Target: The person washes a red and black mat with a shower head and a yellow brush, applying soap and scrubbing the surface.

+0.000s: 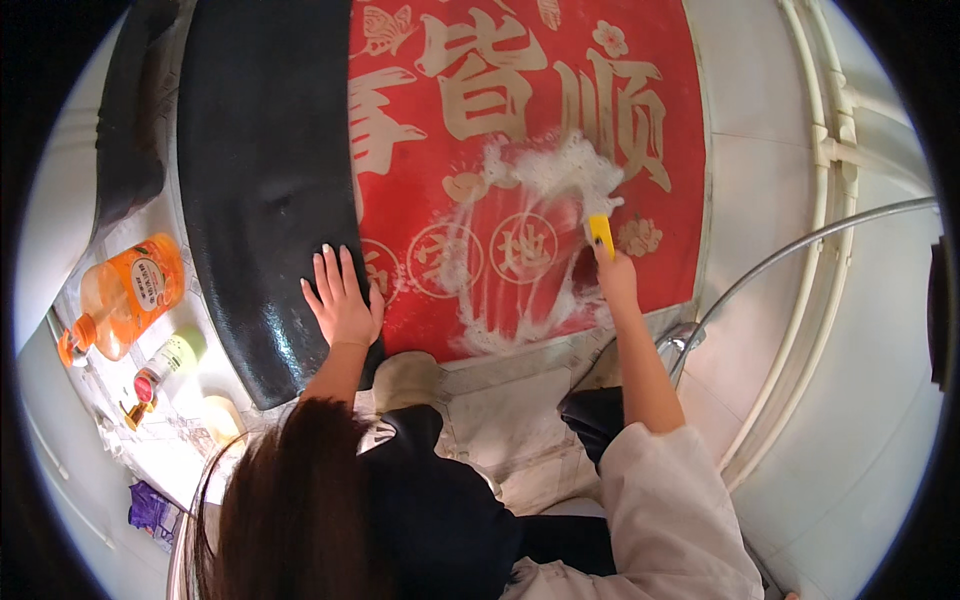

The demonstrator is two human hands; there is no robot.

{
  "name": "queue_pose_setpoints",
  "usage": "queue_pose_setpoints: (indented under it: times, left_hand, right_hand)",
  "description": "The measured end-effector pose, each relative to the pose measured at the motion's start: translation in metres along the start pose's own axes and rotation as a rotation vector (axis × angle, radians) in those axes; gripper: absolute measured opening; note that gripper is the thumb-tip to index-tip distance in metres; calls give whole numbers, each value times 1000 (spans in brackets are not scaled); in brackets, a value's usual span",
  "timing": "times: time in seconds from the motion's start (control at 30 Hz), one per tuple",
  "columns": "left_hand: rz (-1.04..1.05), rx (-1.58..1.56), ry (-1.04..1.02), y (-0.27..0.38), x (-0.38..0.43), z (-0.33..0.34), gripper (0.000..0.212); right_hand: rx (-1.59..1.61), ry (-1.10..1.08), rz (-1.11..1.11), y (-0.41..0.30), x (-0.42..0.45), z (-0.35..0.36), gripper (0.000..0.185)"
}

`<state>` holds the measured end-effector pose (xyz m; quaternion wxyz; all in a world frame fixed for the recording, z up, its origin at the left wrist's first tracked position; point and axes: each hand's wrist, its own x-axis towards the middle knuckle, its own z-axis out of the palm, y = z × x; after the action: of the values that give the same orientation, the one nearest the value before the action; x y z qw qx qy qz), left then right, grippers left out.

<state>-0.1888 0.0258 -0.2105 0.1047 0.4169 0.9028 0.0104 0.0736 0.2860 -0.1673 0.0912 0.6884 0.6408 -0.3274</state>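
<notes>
A red floor mat [667,247] with pale characters and flowers lies on the tiled floor, its left part folded over so the black backing [262,150] faces up. My left hand [345,304] rests flat on the folded part near its edge, fingers spread, holding nothing. In my right hand [616,277] is a yellow-handled tool [601,234], probably a brush; its working end is hidden in white foam [570,172]. Foam covers the mat around the tool, and thin streaks of suds run down over the circled characters towards the near edge.
On the left floor stand or lie a large orange pump bottle [135,289], a smaller bottle with a green base [169,360] and a gold pump nozzle [137,412]. A purple packet [152,510] is farther down. At right, a metal hose [780,259] curves before white wall pipes [821,202].
</notes>
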Motion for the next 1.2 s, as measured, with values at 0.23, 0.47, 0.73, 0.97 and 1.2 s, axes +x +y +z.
queue_pose_setpoints:
  times: [0.23, 0.47, 0.73, 0.97, 1.2]
  left_hand:
    - [-14, 34, -18, -7, -2, 0, 63]
    - [25, 1, 33, 2, -2, -1, 63]
    - [-19, 17, -6, -6, -3, 5, 64]
    - [16, 18, -13, 1, 1, 3, 63]
    - [-6, 22, 23, -6, -2, 3, 65]
  right_hand:
    - [-189, -50, -220, 15, -69, 68, 45]
    - [151, 46, 151, 16, -4, 29, 45]
    - [-490, -260, -118, 18, -94, 40, 37]
    - [-280, 11, -259, -117, -13, 62, 42]
    - [-485, -398, -319, -33, -111, 86, 42]
